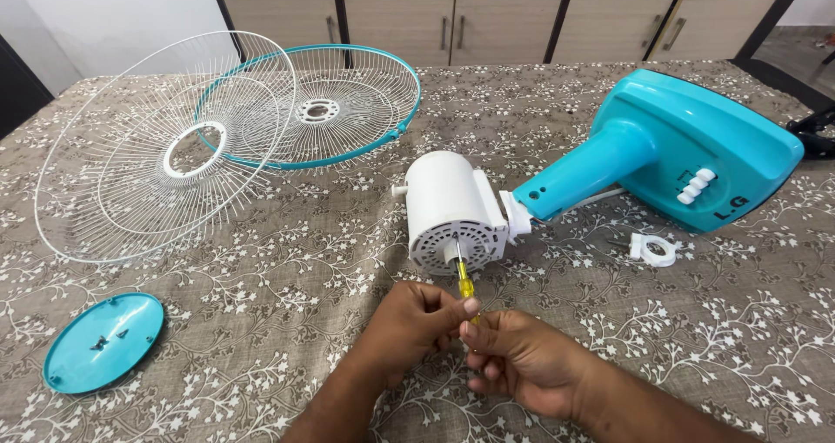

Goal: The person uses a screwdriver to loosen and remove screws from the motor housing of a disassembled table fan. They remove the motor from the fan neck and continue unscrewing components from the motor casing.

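Both hands met near the table's front edge, closed on one yellow-handled screwdriver (464,279). The left hand (416,323) pinched the handle between thumb and curled fingers; the right hand (522,362) gripped the handle's lower end with fingers folded tight. The metal tip pointed away from the hands into the ribbed, vented face of the white plastic motor housing (452,210), a smooth drum lying on its side just beyond them. To the right of the housing the glossy teal fan base (696,147) stretched back, with a small white plastic ring (652,249) beside it. Far left lay two round wire grilles (174,143), overlapping, and a teal disc cap (103,342). Open patterned cloth (261,304) spread between the cap and the hands.
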